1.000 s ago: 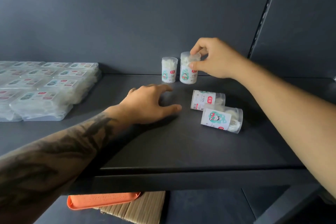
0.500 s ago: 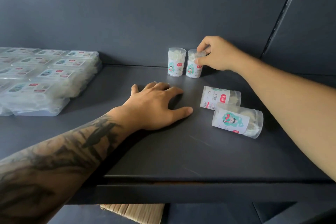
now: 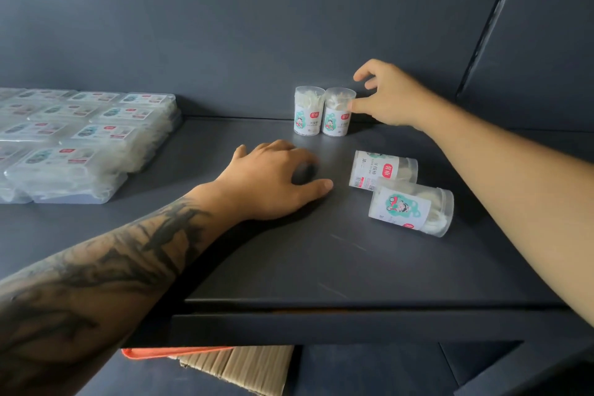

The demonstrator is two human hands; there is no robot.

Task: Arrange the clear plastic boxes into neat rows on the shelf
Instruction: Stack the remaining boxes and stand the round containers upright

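Two clear cylindrical boxes stand upright side by side at the back of the dark shelf (image 3: 321, 260), the left one (image 3: 309, 111) touching the right one (image 3: 337, 112). My right hand (image 3: 389, 96) hovers just right of them with fingers spread; its thumb tip touches the right box's side. Two more clear boxes lie on their sides further forward, one (image 3: 382, 169) behind the other (image 3: 411, 210), and they touch. My left hand (image 3: 273, 180) rests palm down on the shelf left of the lying boxes, fingers loosely bent and holding nothing.
Several flat clear boxes (image 3: 80, 141) lie in stacked rows on the shelf's left side. A slotted upright rail (image 3: 491, 19) runs along the back wall at right. Below the shelf's front edge sit an orange tray (image 3: 167, 352) and corrugated cardboard (image 3: 244, 366).
My right hand set the right upright box down beside the left one and let go, its fingers spreading open. My left hand stayed on the shelf.
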